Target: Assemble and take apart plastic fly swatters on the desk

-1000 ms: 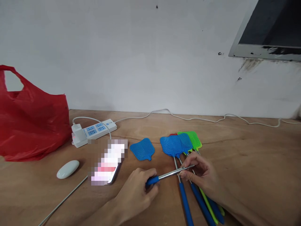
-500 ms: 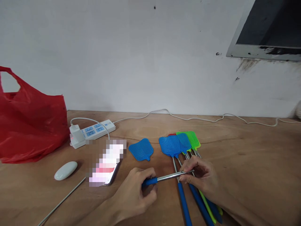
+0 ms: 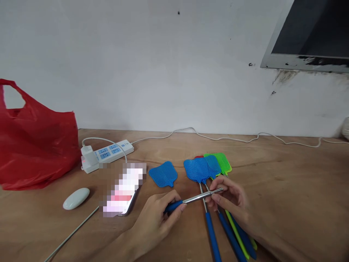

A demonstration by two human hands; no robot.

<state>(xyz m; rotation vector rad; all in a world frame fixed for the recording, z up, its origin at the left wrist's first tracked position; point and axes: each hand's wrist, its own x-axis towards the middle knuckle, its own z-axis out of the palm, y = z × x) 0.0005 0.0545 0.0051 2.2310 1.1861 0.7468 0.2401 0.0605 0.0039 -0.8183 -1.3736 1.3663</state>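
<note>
My left hand [image 3: 156, 222] is closed round the blue grip of a telescopic metal rod [image 3: 196, 198] that has no head on it. At the rod's bare metal tip, my right hand [image 3: 231, 202] pinches with thumb and fingers. The rod is held level just above the wooden table [image 3: 286, 189]. Under my right hand lies a pile of assembled fly swatters [image 3: 208, 167], blue and green, with a red one peeking out behind. A loose blue swatter head [image 3: 163, 174] lies flat just left of the pile.
A phone [image 3: 122, 193] lies left of my left hand. Further left are a white oval mouse-like object [image 3: 76, 198], a white power strip [image 3: 106, 154] with a plugged charger, and a red plastic bag [image 3: 35, 145]. A thin metal rod [image 3: 71, 234] lies at the front left. A white cable [image 3: 231, 138] runs along the wall.
Both hands lifted the rod slightly and tilted its tip upward. My left fingers have shifted on the blue grip. Everything on the table has stayed put.
</note>
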